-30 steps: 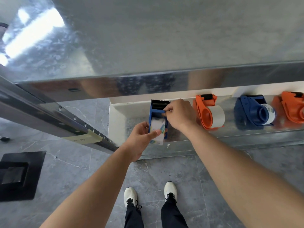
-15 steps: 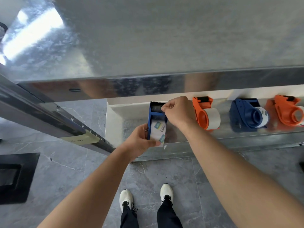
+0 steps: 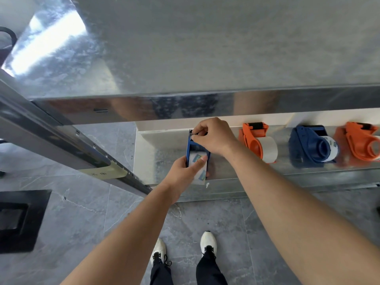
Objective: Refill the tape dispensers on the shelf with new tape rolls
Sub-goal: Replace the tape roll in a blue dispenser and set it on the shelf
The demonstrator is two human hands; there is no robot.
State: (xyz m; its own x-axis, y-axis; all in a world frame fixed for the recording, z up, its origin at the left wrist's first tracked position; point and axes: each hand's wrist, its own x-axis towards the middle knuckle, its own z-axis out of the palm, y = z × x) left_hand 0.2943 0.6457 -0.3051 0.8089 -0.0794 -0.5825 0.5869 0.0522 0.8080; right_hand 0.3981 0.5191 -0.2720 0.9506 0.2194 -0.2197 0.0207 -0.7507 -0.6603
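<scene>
Gripping the blue tape dispenser and its tape roll at the shelf's left end, the left hand steadies them; the right hand pinches at the cutter end. Rightward along the shelf: orange dispenser, second blue dispenser, second orange dispenser.

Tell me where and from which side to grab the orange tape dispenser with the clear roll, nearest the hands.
Probably grip the orange tape dispenser by its flat orange body, coming from the shelf's open front: the clear tape roll bulges on its right, the toothed cutter sits at the far end.
</scene>
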